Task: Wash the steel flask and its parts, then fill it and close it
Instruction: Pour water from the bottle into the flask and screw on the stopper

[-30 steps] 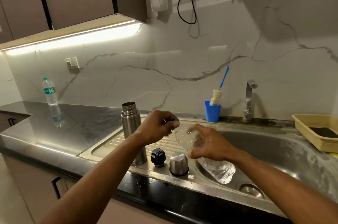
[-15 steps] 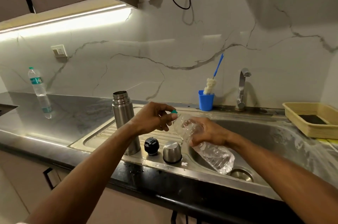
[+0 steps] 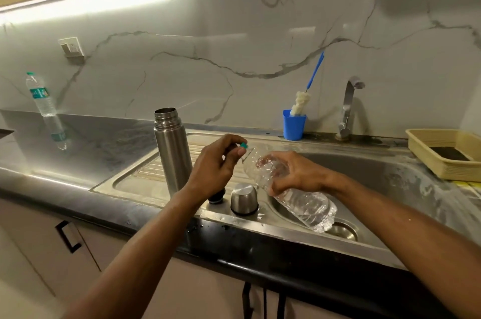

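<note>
The open steel flask (image 3: 172, 152) stands upright on the sink's drainboard (image 3: 135, 178). In front of it sit its black stopper (image 3: 217, 197), partly hidden by my left wrist, and its steel cup lid (image 3: 244, 199), mouth down. My right hand (image 3: 292, 171) grips a clear plastic water bottle (image 3: 303, 202), tilted with its neck up-left over the sink edge. My left hand (image 3: 216, 165) pinches the bottle's green cap (image 3: 243, 145) at the neck.
The sink basin (image 3: 364, 178) lies to the right, with a tap (image 3: 348, 105) behind it. A blue cup (image 3: 293, 124) holds a bottle brush. A beige tray (image 3: 447, 156) sits far right. A second water bottle (image 3: 40, 94) stands at the back left of the counter.
The camera has dipped and drifted, so everything sits higher in view. Both hands stay on the plastic bottle, left fingers still at the green cap; the bottle is tilted much as before.
</note>
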